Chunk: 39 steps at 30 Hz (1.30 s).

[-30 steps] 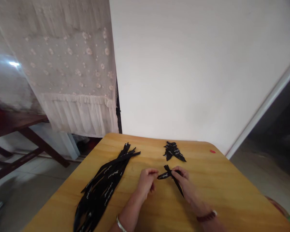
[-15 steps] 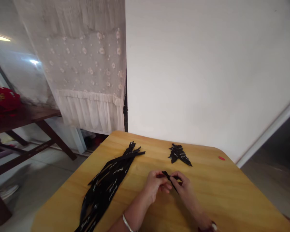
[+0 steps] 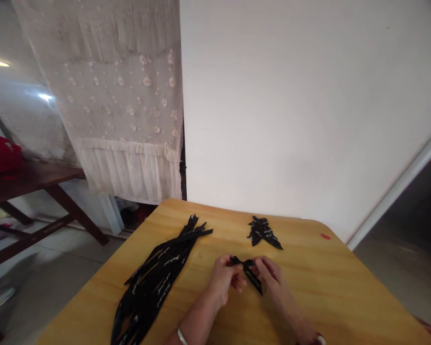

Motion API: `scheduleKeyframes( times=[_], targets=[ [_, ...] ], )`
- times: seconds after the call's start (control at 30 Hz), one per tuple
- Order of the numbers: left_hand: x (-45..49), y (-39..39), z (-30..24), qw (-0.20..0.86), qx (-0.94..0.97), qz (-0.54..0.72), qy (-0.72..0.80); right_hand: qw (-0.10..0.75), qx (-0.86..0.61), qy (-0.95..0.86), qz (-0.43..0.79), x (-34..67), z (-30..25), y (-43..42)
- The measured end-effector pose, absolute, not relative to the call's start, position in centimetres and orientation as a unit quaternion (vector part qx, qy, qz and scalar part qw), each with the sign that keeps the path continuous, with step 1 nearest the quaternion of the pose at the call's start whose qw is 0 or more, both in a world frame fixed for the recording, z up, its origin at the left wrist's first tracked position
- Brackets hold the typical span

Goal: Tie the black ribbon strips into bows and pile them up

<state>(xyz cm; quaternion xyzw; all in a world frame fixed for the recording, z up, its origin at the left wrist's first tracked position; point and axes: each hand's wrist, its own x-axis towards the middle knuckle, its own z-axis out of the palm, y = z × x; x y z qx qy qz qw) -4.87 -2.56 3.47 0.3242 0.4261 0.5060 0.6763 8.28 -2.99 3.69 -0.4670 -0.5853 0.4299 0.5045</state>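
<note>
Between my two hands is a black ribbon bow with white lettering, one tail hanging down toward the table's near side. My left hand pinches its left loop between thumb and fingers. On the other side, my right hand has its fingertips closed on the right loop. Further back on the table lies a small pile of black bows with pointed tails. Long black ribbon strips printed in white lie in a bundle to the left of my left hand.
All this is on a light wooden table with rounded corners. A small red piece lies near its far right corner. Behind stands a white wall, with a lace curtain beside it. At left is a dark wooden table carrying red cloth.
Both hands have spread the bow, so its knot and a lettered tail show more plainly. My left hand has shifted slightly left. The whole view has also moved a little.
</note>
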Motion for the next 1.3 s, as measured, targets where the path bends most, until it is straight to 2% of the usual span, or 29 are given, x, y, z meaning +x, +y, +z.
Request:
scheduleKeyframes(
  times=[0.23, 0.7, 1.1, 1.3],
  targets=[
    [-5.1, -2.6, 3.7, 0.743, 0.261, 0.509, 0.347, 0.504, -0.469, -0.593, 0.417, 8.5, 3.9, -3.0],
    [-5.4, -2.3, 3.3, 0.733, 0.285, 0.503, 0.359, 0.515, -0.502, -0.585, 0.376, 8.2, 3.3, -2.9],
    [-5.2, -2.5, 3.3, 0.735, 0.356, 0.450, 0.361, 0.425, -0.478, -0.637, 0.430, 8.2, 3.7, -3.5],
    [-5.1, -2.6, 3.6, 0.743, 0.348, 0.444, 0.360, 0.406, -0.496, -0.651, 0.406, 8.1, 3.4, -3.2]
  ],
)
